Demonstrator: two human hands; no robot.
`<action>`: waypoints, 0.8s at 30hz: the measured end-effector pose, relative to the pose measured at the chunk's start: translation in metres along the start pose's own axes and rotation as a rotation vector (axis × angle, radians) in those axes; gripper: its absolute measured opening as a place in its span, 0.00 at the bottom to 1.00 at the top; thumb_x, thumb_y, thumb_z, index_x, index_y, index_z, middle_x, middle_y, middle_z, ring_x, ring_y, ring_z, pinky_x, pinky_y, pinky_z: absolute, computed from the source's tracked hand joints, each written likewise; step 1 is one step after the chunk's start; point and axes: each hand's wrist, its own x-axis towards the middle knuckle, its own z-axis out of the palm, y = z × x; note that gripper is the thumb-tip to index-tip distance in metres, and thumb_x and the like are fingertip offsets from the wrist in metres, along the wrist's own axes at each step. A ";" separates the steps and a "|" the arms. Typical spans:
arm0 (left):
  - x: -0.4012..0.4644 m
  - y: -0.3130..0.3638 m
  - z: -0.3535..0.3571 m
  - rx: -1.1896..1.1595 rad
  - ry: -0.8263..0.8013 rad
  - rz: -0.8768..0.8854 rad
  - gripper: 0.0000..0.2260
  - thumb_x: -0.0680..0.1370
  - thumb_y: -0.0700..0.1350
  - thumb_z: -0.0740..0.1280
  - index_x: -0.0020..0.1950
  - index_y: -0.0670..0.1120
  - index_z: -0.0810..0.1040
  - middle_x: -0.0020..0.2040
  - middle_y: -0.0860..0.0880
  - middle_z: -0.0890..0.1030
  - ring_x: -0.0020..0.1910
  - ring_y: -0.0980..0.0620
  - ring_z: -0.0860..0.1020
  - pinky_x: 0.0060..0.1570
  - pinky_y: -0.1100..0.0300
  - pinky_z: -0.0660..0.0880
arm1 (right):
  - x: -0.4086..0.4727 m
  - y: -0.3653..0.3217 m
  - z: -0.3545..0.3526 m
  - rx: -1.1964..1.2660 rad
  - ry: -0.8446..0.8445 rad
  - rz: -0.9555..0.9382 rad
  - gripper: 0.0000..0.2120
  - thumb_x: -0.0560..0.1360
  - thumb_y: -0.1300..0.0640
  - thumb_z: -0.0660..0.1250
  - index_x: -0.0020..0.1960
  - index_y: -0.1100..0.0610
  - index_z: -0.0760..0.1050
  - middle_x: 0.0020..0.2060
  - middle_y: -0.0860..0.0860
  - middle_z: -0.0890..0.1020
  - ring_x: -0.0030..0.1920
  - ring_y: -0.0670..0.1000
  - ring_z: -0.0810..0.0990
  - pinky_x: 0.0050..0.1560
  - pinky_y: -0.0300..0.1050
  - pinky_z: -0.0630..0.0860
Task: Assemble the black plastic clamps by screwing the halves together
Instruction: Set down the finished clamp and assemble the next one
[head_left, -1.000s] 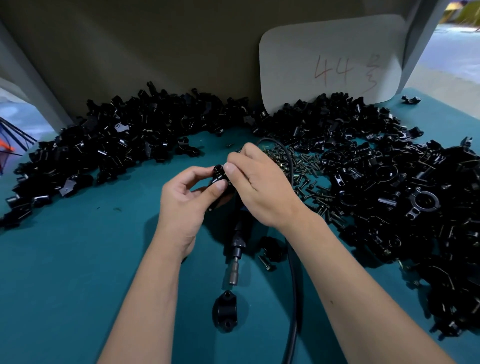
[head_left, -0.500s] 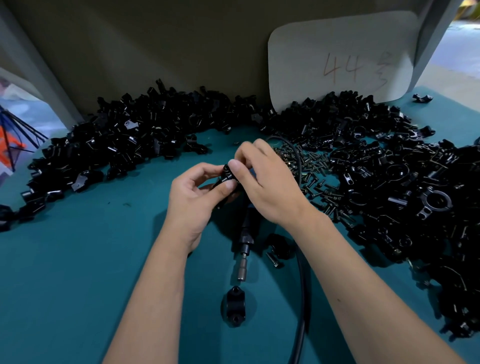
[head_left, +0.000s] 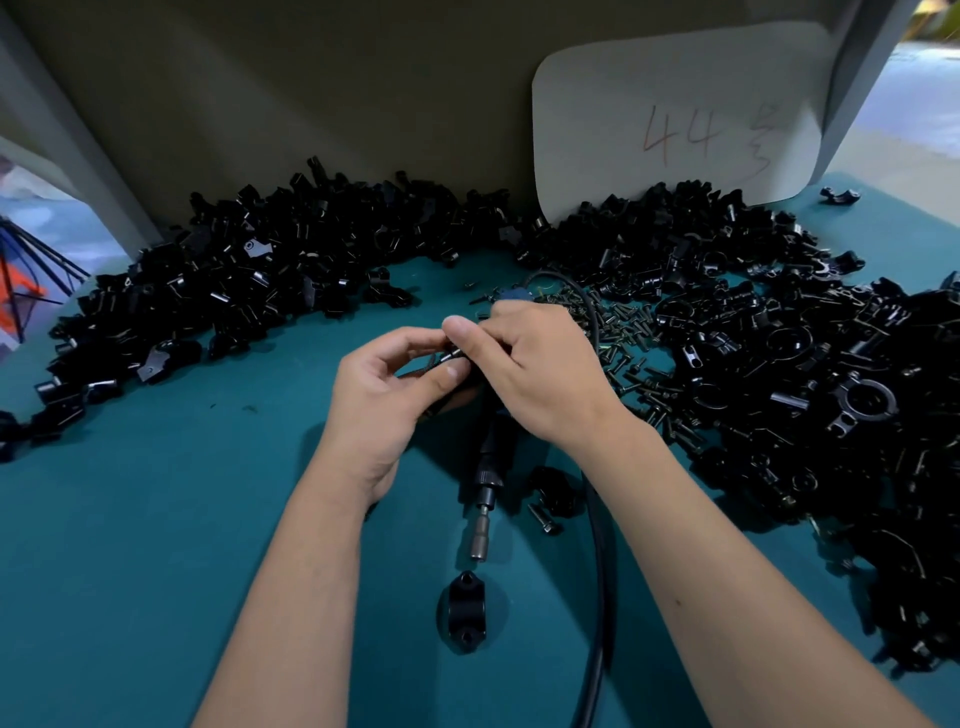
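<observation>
Nearest us, one loose clamp half (head_left: 466, 617) lies flat on the teal mat (head_left: 130, 571), both screw holes up. Just beyond it the driver tool (head_left: 485, 499) lies idle, bit pointing at us, its black hose (head_left: 597, 597) running off the near edge. A stray screw (head_left: 540, 518) and another black part (head_left: 556, 491) sit just right of the bit.

Above the tool, our hands meet mid-air. Left hand (head_left: 384, 400): fingers curled, thumb and forefinger pinching the clamp in work (head_left: 441, 364). Right hand (head_left: 540, 374): fingertips pinching in at the same spot, apparently seating a screw; the metal glint there is too small for us to be sure. Most of the part is hidden by fingers.

Beyond and right: the screw pile (head_left: 628, 353), then a big heap of black parts (head_left: 831, 395) with some closed rings visible. Far left, a second heap (head_left: 249, 280) along the wall, and a card marked "44" (head_left: 675, 119) leaning behind.

Our read on progress: this clamp is at screw-start, driver not yet picked up. We can't tell which heap is finished stock, so the count is unknown. Plenty of screws left; long way to go.
</observation>
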 end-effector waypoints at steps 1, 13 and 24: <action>0.000 0.000 0.000 -0.020 0.015 -0.008 0.11 0.69 0.38 0.74 0.51 0.41 0.84 0.48 0.46 0.87 0.47 0.51 0.86 0.47 0.58 0.83 | -0.001 0.001 -0.001 0.001 0.016 0.005 0.25 0.84 0.37 0.55 0.32 0.47 0.66 0.31 0.47 0.69 0.34 0.51 0.71 0.37 0.55 0.70; -0.002 0.011 0.002 -0.307 0.045 -0.137 0.05 0.72 0.40 0.72 0.43 0.47 0.88 0.47 0.47 0.86 0.45 0.53 0.85 0.44 0.61 0.82 | -0.002 0.007 0.003 0.169 0.077 -0.007 0.23 0.86 0.43 0.55 0.35 0.50 0.64 0.28 0.46 0.68 0.30 0.49 0.68 0.34 0.53 0.67; 0.002 0.004 0.002 -0.296 0.089 -0.140 0.04 0.79 0.44 0.70 0.50 0.45 0.83 0.47 0.49 0.85 0.45 0.53 0.83 0.47 0.62 0.80 | -0.004 0.004 0.004 0.102 -0.059 -0.027 0.15 0.83 0.41 0.62 0.49 0.53 0.70 0.34 0.48 0.77 0.35 0.52 0.75 0.39 0.56 0.73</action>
